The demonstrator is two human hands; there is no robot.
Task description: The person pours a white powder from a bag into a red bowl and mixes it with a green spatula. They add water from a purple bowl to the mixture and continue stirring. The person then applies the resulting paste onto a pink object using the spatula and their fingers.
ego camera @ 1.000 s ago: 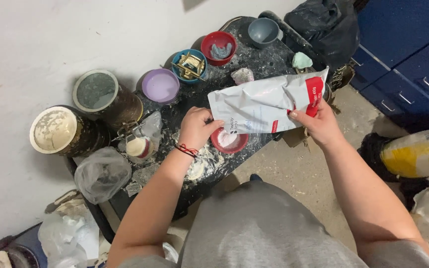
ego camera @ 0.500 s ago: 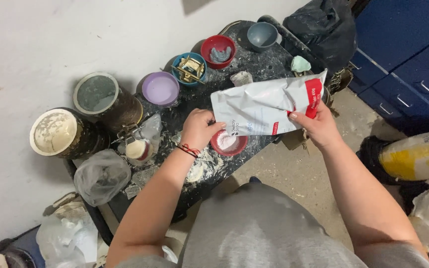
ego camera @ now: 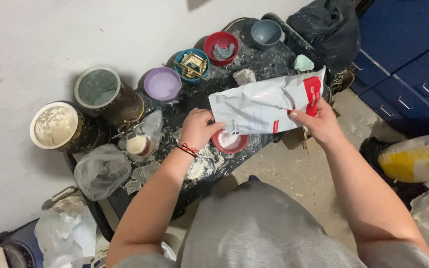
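White pouch tilted over red bowl on tabletop | left hand grip closed on pouch's lower corner | right hand grip pinching its red end

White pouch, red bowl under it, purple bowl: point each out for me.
White pouch (ego camera: pixel 264 106), head view, middle of its crinkled face.
Red bowl (ego camera: pixel 229 141), head view, white powder inside it.
Purple bowl (ego camera: pixel 162 84), head view, centre of its pale inside.
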